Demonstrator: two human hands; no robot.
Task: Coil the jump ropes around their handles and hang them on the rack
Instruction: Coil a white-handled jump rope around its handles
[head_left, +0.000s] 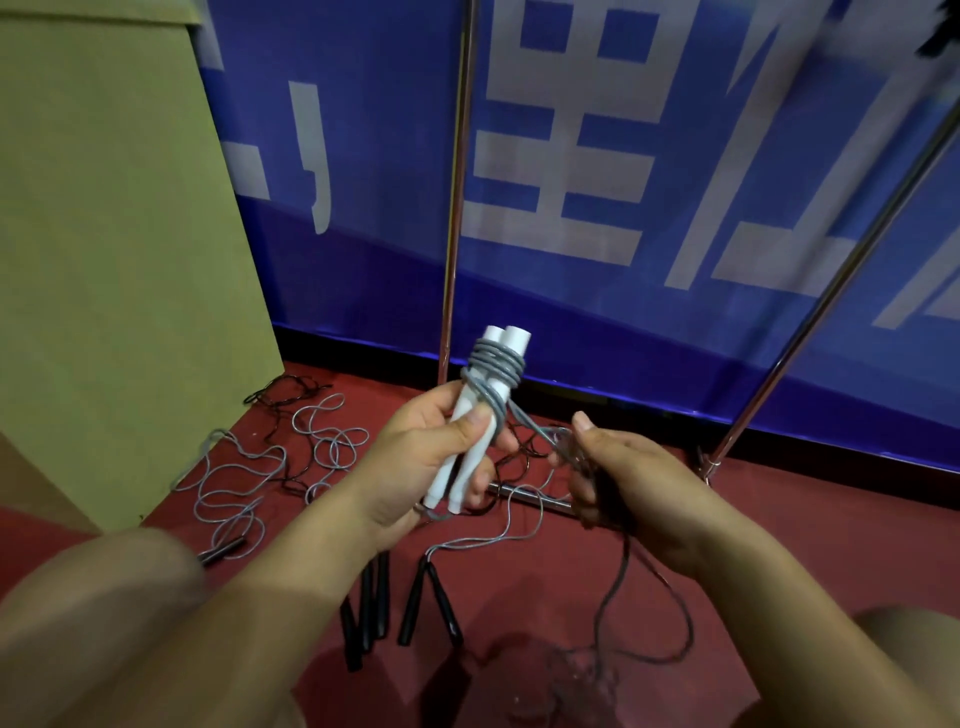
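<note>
At frame centre, the left hand (426, 457) is gripping two white plastic handles (480, 415); the right hand (634, 483) is pinching their grey cord (524, 421). Large white characters on the blue banner (649, 270) are only partly showing.

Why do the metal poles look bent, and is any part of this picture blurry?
Head view: the wide-angle lens bows the rack poles outward; the white handles in the left hand look sharp, the rope at the right hand smears, and the near forearms are soft; lighting is dim and even.

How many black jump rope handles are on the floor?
5: three black handles below the left hand, two just right of them. A dark sixth-like handle lies farther left.
</note>
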